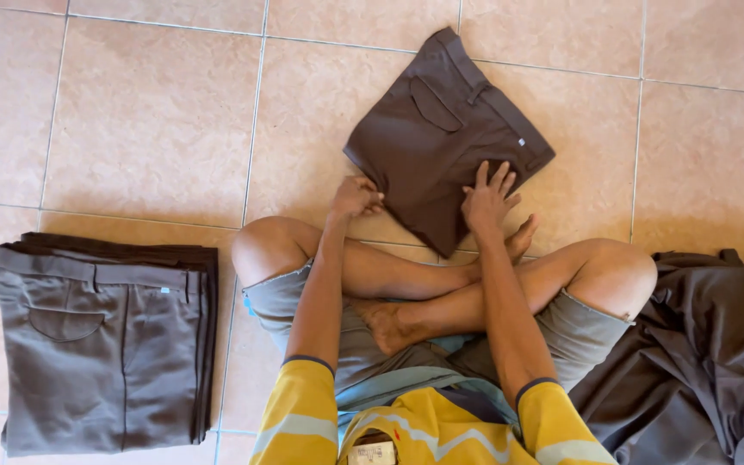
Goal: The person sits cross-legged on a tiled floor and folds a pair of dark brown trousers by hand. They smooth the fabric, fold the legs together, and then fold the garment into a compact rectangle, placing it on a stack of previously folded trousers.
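A pair of dark brown trousers [441, 138], folded into a compact square, lies on the tiled floor just beyond my crossed legs. My left hand [356, 196] grips the folded trousers at their near left corner, fingers curled around the edge. My right hand [487, 196] rests flat on the near right part of the trousers with its fingers spread. I sit cross-legged in grey shorts and a yellow shirt.
A neat stack of folded grey-brown trousers [101, 344] lies on the floor to my left. A loose heap of dark unfolded garments [699, 362] sits by my right knee. Pinkish floor tiles [148, 120] surround everything.
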